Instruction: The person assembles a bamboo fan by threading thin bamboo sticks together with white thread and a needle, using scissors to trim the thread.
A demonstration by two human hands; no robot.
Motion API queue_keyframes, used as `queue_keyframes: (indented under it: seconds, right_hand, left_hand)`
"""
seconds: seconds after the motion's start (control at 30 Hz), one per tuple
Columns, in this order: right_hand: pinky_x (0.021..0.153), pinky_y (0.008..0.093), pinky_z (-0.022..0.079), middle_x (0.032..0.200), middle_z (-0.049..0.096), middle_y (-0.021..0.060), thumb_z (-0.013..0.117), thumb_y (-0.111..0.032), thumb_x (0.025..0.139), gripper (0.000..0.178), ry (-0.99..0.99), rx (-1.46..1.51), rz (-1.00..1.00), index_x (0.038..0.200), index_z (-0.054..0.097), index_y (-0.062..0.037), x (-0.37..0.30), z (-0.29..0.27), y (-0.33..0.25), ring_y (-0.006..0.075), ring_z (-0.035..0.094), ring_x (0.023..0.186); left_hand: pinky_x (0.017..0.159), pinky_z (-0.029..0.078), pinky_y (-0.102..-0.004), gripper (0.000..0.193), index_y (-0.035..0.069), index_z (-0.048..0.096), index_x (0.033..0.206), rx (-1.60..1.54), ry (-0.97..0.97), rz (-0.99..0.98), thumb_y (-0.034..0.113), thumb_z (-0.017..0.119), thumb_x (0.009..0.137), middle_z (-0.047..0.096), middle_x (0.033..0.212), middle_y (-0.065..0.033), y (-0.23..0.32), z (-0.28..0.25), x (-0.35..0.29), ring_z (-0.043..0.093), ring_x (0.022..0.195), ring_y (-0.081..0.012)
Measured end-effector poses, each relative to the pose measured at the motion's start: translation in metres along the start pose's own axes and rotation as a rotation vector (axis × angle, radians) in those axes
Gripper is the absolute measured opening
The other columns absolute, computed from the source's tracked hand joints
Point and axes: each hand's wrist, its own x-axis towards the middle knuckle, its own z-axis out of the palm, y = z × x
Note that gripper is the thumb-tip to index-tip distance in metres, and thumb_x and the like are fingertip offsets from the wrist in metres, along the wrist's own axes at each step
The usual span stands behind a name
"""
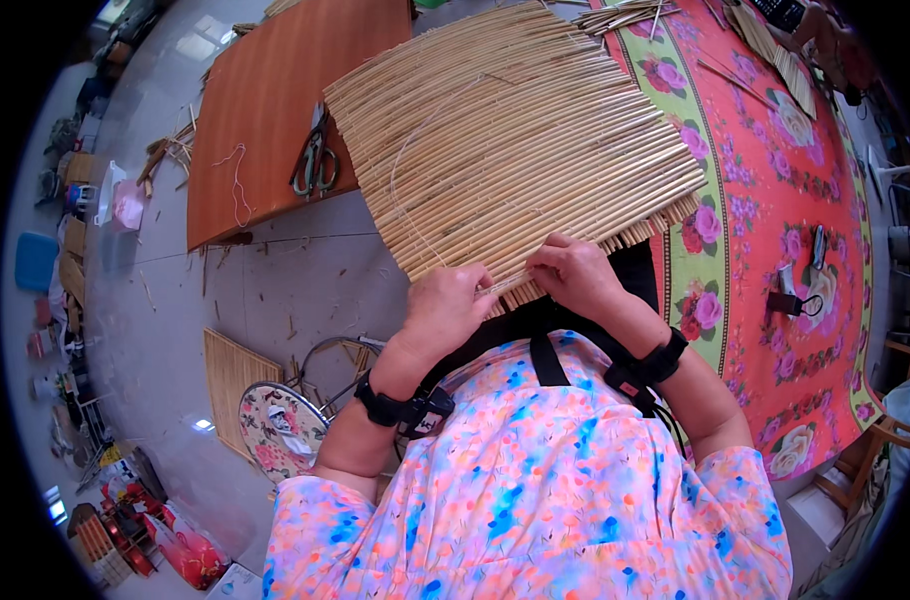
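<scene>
Straw-coloured, the reed mat (535,150) lies before the person, overlapping the brown counter (275,110) and the flowered tablecloth (710,290); its stalks run left to right, slanting upward at the right. It covers part of both surfaces. Left hand (453,297) and right hand (578,274) are closed, fingers pinching its near edge; whether they also grip the white thread (396,170) is hard to make out.

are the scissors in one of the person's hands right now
No, the scissors lie on the brown table, while the left hand and right hand work at the stick mat's near edge.
</scene>
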Motion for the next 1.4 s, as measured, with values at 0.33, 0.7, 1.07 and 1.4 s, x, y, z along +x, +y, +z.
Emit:
queue_keyframes:
  seconds: [0.33,0.7,1.07,1.4]
  right_hand:
    - [0.065,0.0414,0.052,0.080,0.063,0.0092,0.067,-0.015,0.080,0.009,0.001,0.022,0.010,0.082,0.069,-0.0065,0.001,0.002,0.003,0.0313,0.065,0.073]
    - [0.067,0.0429,0.052,0.080,0.063,0.0084,0.065,-0.016,0.081,0.010,-0.025,0.024,0.035,0.081,0.069,-0.0070,0.001,0.001,0.002,0.0320,0.065,0.075]
    - [0.067,0.0426,0.053,0.082,0.063,0.0087,0.064,-0.014,0.080,0.010,-0.047,-0.003,0.047,0.083,0.070,-0.0070,0.002,0.000,0.001,0.0312,0.065,0.076]
    - [0.067,0.0380,0.054,0.087,0.063,0.0099,0.068,-0.012,0.079,0.018,-0.038,0.080,0.080,0.096,0.070,-0.0080,-0.002,-0.017,-0.002,0.0287,0.066,0.076]
  left_hand:
    - [0.064,0.052,-0.0430,0.013,0.010,0.070,0.081,-0.008,0.043,0.018,0.022,0.065,0.083,0.067,0.072,-0.0107,0.004,-0.018,-0.007,0.067,0.071,-0.0310]
    - [0.056,0.049,-0.0338,0.011,0.002,0.069,0.084,-0.084,0.126,0.106,0.013,0.066,0.082,0.067,0.070,-0.0131,0.010,-0.032,-0.010,0.066,0.060,-0.0253]
    - [0.053,0.045,-0.0273,0.012,-0.001,0.068,0.085,-0.248,0.008,0.034,0.011,0.066,0.083,0.064,0.065,-0.0082,0.008,-0.044,-0.016,0.059,0.056,-0.0112]
    - [0.053,0.044,-0.0265,0.013,-0.002,0.068,0.086,-0.271,0.069,0.064,0.011,0.066,0.084,0.064,0.065,-0.0076,0.006,-0.040,-0.013,0.055,0.056,-0.0090]
